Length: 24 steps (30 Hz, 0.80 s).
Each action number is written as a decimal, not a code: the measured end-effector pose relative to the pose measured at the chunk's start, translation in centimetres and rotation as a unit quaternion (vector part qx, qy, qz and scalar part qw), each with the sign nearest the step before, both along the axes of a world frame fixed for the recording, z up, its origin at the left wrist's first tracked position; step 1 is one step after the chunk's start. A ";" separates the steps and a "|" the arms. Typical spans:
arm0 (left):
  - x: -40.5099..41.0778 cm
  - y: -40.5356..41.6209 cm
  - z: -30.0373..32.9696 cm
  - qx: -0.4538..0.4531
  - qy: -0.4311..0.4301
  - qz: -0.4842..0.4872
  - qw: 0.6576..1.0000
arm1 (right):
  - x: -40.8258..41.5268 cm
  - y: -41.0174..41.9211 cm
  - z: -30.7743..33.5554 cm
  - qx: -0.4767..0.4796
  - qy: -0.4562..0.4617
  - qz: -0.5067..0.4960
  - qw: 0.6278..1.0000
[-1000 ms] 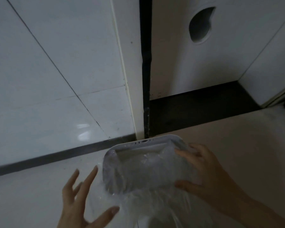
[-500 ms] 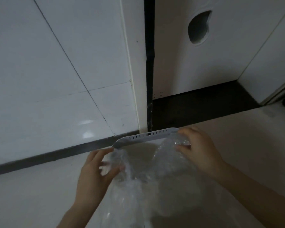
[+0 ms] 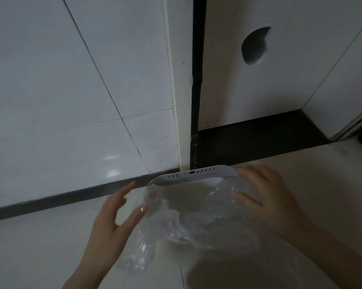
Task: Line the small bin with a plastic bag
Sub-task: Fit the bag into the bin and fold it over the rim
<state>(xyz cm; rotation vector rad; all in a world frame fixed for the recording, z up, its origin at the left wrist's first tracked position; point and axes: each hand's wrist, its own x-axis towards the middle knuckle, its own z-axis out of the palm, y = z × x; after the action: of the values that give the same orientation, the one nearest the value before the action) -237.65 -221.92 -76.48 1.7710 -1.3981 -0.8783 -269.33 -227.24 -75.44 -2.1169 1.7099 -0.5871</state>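
A small white bin (image 3: 192, 176) with slotted holes along its far rim stands on the floor below me. A clear plastic bag (image 3: 188, 217) is draped over its opening and hangs crumpled down the near left side. My left hand (image 3: 115, 217) is at the bin's left edge, fingers spread, thumb touching the plastic. My right hand (image 3: 265, 197) rests on the bin's right rim with its fingers pressing the bag against the corner. The bin's body is hidden under the plastic.
The bin stands close to a white tiled wall (image 3: 71, 101) with a dark skirting strip (image 3: 61, 197). A dark vertical gap (image 3: 196, 90) and a white cabinet door with a round cut-out (image 3: 255, 46) are behind it. The floor (image 3: 322, 184) is pale tile.
My left hand has let go of its pinch on the bag and opened, moving slightly out to the left. My right hand slid down the right rim. More of the bin's far rim shows.
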 end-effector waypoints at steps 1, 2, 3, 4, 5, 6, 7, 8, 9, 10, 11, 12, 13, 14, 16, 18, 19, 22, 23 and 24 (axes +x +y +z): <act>-0.2 1.2 0.3 0.021 0.019 -0.001 1.000 | -0.8 1.1 0.1 0.030 -0.018 -0.004 0.999; -0.5 2.2 0.4 0.040 0.024 -0.006 0.999 | -1.4 2.1 0.0 0.077 -0.034 -0.007 0.996; -0.9 2.9 0.4 0.057 0.023 -0.010 0.998 | -1.8 2.9 -0.2 0.129 -0.043 -0.010 0.991; -1.2 3.3 0.3 0.076 0.024 -0.012 0.997 | -2.0 3.6 -0.4 0.174 -0.049 -0.014 0.983; -1.4 3.4 0.0 0.092 0.025 -0.012 0.995 | -2.0 4.2 -0.6 0.202 -0.051 -0.017 0.978; -1.4 3.3 -0.2 0.104 0.026 -0.010 0.994 | -2.0 4.5 -0.7 0.213 -0.057 -0.023 0.975; -1.4 3.1 -0.5 0.111 0.029 -0.010 0.993 | -1.8 4.7 -0.8 0.208 -0.072 -0.031 0.975; -1.2 2.8 -0.9 0.111 0.033 -0.012 0.993 | -1.7 4.6 -0.8 0.187 -0.092 -0.035 0.977; -1.1 2.5 -1.1 0.105 0.037 -0.016 0.994 | -1.5 4.3 -0.7 0.161 -0.112 -0.036 0.980; -0.9 2.2 -1.4 0.094 0.036 -0.021 0.995 | -1.3 3.9 -0.6 0.136 -0.126 -0.035 0.982; -0.7 1.8 -1.6 0.079 0.027 -0.024 0.996 | -1.1 3.4 -0.5 0.115 -0.130 -0.037 0.984; -0.5 1.3 -1.8 0.062 0.008 -0.026 0.998 | -0.8 2.8 -0.5 0.096 -0.120 -0.041 0.987; -0.3 0.7 -2.0 0.047 -0.016 -0.027 0.998 | -0.6 2.1 -0.5 0.082 -0.101 -0.045 0.990; -0.1 0.0 -2.1 0.034 -0.040 -0.034 0.998 | -0.3 1.4 -0.6 0.072 -0.081 -0.047 0.993; 0.1 -1.5 -2.0 0.018 -0.088 -0.066 0.994 | 0.3 0.1 -0.8 0.051 -0.050 -0.042 0.997; 0.0 -2.9 -2.0 0.013 -0.140 -0.102 0.985 | 1.1 -1.0 -0.8 0.032 -0.023 -0.031 0.999; 0.0 -3.6 -2.2 0.014 -0.166 -0.114 0.979 | 1.5 -1.4 -0.8 0.027 -0.007 -0.026 0.999; -0.2 -5.0 -2.7 0.001 -0.222 -0.139 0.965 | 2.7 -2.2 -1.3 0.028 0.045 -0.004 0.999; -0.1 -5.2 -3.0 -0.006 -0.230 -0.147 0.962 | 2.9 -2.3 -1.6 0.030 0.057 0.005 0.998; 0.1 -5.4 -3.3 -0.011 -0.236 -0.152 0.960 | 3.0 -2.3 -2.0 0.033 0.064 0.012 0.997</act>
<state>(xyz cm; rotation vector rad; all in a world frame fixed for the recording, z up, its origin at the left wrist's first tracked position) -237.58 -227.34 -79.80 1.8544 -2.0196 -0.6028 -266.29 -229.53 -77.42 -2.1665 1.7431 -0.3907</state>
